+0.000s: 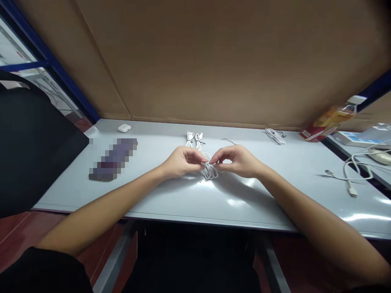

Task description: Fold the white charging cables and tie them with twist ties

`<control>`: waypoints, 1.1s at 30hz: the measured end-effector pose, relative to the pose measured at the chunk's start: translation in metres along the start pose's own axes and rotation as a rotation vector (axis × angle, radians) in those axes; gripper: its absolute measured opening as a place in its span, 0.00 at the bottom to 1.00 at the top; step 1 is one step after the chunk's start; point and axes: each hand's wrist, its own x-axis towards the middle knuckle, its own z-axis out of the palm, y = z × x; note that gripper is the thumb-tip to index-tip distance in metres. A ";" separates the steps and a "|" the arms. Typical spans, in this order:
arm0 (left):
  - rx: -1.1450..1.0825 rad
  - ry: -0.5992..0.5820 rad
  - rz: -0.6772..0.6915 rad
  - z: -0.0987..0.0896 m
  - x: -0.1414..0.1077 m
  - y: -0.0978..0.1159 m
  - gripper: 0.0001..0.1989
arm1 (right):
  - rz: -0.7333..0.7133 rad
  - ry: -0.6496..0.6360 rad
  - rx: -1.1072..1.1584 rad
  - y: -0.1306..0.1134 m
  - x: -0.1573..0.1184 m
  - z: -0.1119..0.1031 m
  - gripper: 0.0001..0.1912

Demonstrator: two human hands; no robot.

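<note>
The cable [210,173] lies coiled between the two hands, its loops hanging just below the fingertips on their near side; left hand [184,162] and right hand [236,161] both pinch its upper part between thumb and fingers, from opposite sides. Just beyond the left hand are two tied bundles [199,141], side by side, and beyond the right hand's fingers a thin dark tie [228,141] lies on the table [171,199].
</note>
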 end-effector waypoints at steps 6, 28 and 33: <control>0.093 -0.026 0.129 0.001 0.000 0.001 0.05 | -0.061 -0.023 0.003 0.003 -0.001 0.001 0.06; 0.152 0.176 -0.223 -0.077 0.004 0.034 0.19 | 0.394 -0.004 -0.228 0.029 -0.016 -0.092 0.22; 0.135 0.200 -0.285 -0.102 0.003 0.034 0.11 | 0.522 -0.117 -0.256 0.042 -0.024 -0.116 0.27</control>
